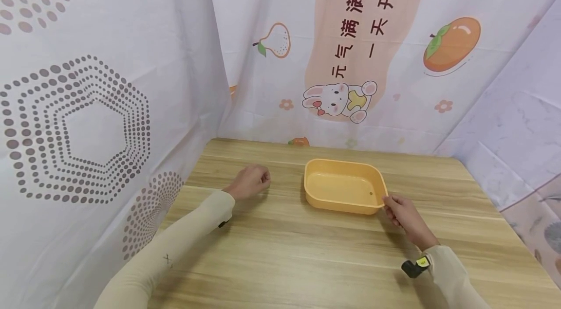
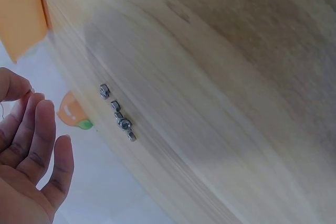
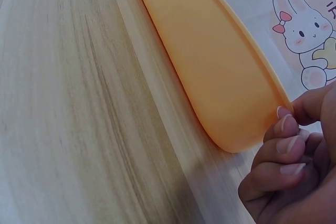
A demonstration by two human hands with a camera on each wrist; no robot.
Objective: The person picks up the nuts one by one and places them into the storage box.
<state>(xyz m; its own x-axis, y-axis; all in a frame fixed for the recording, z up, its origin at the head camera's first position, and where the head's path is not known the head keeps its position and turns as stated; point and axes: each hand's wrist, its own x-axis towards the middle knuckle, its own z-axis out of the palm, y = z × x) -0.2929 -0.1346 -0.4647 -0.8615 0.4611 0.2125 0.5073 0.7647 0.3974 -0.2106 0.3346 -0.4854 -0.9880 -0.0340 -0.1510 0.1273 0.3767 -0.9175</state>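
Observation:
A yellow-orange plastic tray (image 1: 342, 206) with rounded corners stands on the wooden table, a small dark spot on its floor. At its near right corner my right hand (image 1: 405, 217) pinches the rim between thumb and index finger, the other fingers curled below. To the left of the tray, my left hand (image 1: 251, 182) hovers over the table. In the left wrist view its thumb meets the index fingertip, the other fingers are loosely bent, and nothing shows between them. Several small metal nuts (image 2: 124, 124) lie in a row on the table near this hand; the head view hides them.
The wooden table (image 1: 280, 255) meets a printed curtain (image 1: 271, 90) at the back, with a rabbit and fruit on it. White patterned cloth (image 1: 175, 56) hangs along the left side, and another cloth (image 1: 517, 119) on the right.

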